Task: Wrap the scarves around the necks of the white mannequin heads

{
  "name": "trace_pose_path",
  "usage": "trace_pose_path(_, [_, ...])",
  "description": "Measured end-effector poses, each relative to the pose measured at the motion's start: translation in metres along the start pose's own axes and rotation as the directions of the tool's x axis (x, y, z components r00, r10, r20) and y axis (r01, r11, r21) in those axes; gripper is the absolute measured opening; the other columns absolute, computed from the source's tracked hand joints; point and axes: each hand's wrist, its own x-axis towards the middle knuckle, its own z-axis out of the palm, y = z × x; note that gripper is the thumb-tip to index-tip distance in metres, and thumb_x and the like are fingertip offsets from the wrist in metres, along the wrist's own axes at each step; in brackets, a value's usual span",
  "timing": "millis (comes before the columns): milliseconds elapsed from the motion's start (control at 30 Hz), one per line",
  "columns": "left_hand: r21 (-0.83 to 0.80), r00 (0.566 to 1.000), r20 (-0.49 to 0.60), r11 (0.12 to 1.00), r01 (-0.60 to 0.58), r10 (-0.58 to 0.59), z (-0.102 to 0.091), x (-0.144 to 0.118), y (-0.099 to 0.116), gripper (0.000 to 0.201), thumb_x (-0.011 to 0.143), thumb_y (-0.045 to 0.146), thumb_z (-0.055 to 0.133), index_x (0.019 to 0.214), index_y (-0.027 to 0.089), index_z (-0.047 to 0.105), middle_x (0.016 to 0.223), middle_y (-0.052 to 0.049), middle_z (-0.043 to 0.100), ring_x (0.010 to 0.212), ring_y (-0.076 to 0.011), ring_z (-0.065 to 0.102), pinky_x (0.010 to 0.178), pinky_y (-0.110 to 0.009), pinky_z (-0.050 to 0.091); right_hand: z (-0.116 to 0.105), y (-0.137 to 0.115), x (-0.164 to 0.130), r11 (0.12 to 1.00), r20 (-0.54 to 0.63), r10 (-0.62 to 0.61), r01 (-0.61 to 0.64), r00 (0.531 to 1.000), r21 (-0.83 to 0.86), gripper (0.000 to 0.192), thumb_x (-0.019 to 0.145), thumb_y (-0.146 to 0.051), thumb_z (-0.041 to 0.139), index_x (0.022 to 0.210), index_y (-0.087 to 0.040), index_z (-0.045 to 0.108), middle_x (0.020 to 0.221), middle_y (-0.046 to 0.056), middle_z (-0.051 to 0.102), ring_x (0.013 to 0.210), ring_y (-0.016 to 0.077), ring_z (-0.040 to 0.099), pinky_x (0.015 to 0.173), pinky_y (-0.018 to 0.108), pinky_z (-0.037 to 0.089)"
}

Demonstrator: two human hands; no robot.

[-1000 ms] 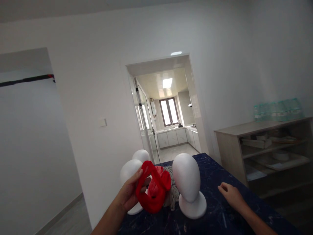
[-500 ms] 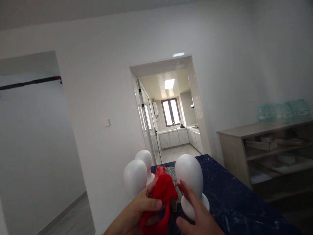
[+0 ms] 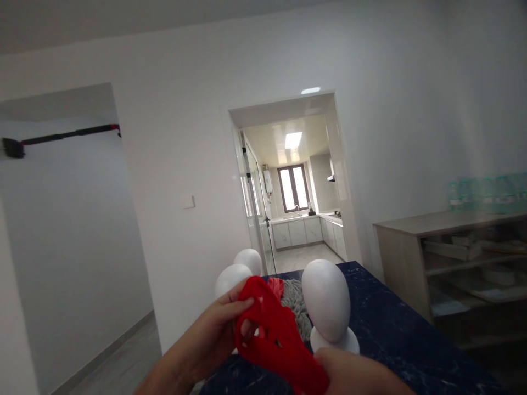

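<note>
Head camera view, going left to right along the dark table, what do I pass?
Left hand → red knit hat held in both hands → grey knit hat lying behind it → large white foam mannequin head → bare dark blue marbled tabletop → wooden shelf unit against the wall.

My bare left hand comes into view from about seven o'clock, with the forearm behind it uncovered all the way to the bottom edge; no sleeve shows on it. The fingers are slim, the nails short and plain. My bare right hand enters at about five o'clock, only its back and knuckles showing, broad and rounded, with a short stretch of wrist. Both are slightly blurred, so finer marks cannot be told.
</note>
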Motion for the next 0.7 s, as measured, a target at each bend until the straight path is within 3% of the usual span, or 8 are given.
trace_pose_path(67, [-0.084,0.997,-0.007,0.993,-0.077,0.076,-0.005,0.0,0.009,0.006,0.094,0.021,0.072,0.094,0.016,0.07,0.051,0.007,0.048,0.059,-0.0114,0.06,0.07,-0.024,0.057,-0.032,0.001,-0.022,0.979,0.014,0.202,-0.202,0.979,0.034,0.022,0.068,-0.027,0.09,0.076,-0.02,0.071,0.062,-0.009,0.066,0.051,0.0077,0.058,0.043,0.014,0.04])
trace_pose_path(133, [-0.181,0.992,-0.025,0.975,-0.13,0.127,-0.008,0.001,0.016,0.009,0.093,0.017,0.07,0.085,0.017,0.066,0.049,0.009,0.042,0.06,-0.012,0.061,0.074,-0.026,0.058,-0.065,-0.005,-0.046,0.948,0.038,0.297,-0.299,0.954,0.11,0.016,0.073,-0.027,0.082,0.083,-0.019,0.073,0.062,-0.007,0.067,0.045,0.0083,0.056,0.039,0.016,0.042])
trace_pose_path(267, [-0.344,0.98,-0.067,0.918,-0.197,0.186,-0.009,0.009,0.022,0.029,0.094,0.014,0.066,0.068,0.019,0.054,0.053,0.009,0.044,0.049,-0.0068,0.051,0.064,-0.023,0.056,-0.123,-0.026,-0.091,0.955,-0.009,0.266,-0.262,0.964,0.142,0.024,0.078,-0.032,0.081,0.096,-0.018,0.073,0.061,-0.005,0.069,0.04,0.0063,0.052,0.039,0.015,0.042])
trace_pose_path(400, [-0.368,0.962,-0.127,0.889,-0.271,0.241,-0.007,0.023,0.022,0.03,0.096,0.019,0.064,0.069,0.02,0.053,0.055,0.009,0.046,0.051,-0.0067,0.052,0.083,-0.03,0.063,-0.167,-0.043,-0.125,0.97,-0.189,0.215,-0.186,0.958,0.157,0.03,0.081,-0.041,0.082,0.097,-0.017,0.072,0.051,-0.006,0.06,0.037,0.0049,0.042,0.037,0.015,0.033])
trace_pose_path(533, [-0.229,0.953,-0.059,0.925,-0.303,0.298,-0.005,0.035,0.025,0.008,0.09,0.023,0.074,0.091,0.018,0.067,0.056,0.009,0.048,0.061,-0.0108,0.062,0.082,-0.029,0.063,-0.205,-0.058,-0.146,0.979,-0.348,0.189,-0.147,0.918,0.144,0.038,0.083,-0.043,0.081,0.11,-0.019,0.072,0.049,-0.009,0.051,0.036,0.0036,0.029,0.035,0.018,0.017])
trace_pose_path(633, [0.011,0.948,0.072,0.95,-0.311,0.31,-0.003,0.045,0.027,0.036,0.082,0.018,0.08,0.116,0.018,0.068,0.073,0.003,0.067,0.072,-0.0131,0.068,0.078,-0.026,0.06,-0.225,-0.064,-0.153,0.983,-0.407,0.154,-0.097,0.9,0.158,0.031,0.082,-0.041,0.083,0.102,-0.02,0.071,0.051,-0.01,0.048,0.038,0.0023,0.025,0.037,0.018,0.014])
trace_pose_path(700, [0.179,0.956,0.101,0.94,-0.289,0.275,-0.003,0.055,0.026,0.044,0.078,0.012,0.077,0.12,0.02,0.067,0.092,-0.002,0.075,0.081,-0.0145,0.071,0.078,-0.025,0.058,-0.232,-0.064,-0.151,0.982,-0.475,0.11,-0.021,0.873,0.187,0.028,0.082,-0.038,0.082,0.099,-0.02,0.069,0.052,-0.011,0.046,0.04,0.0012,0.023,0.039,0.017,0.014])
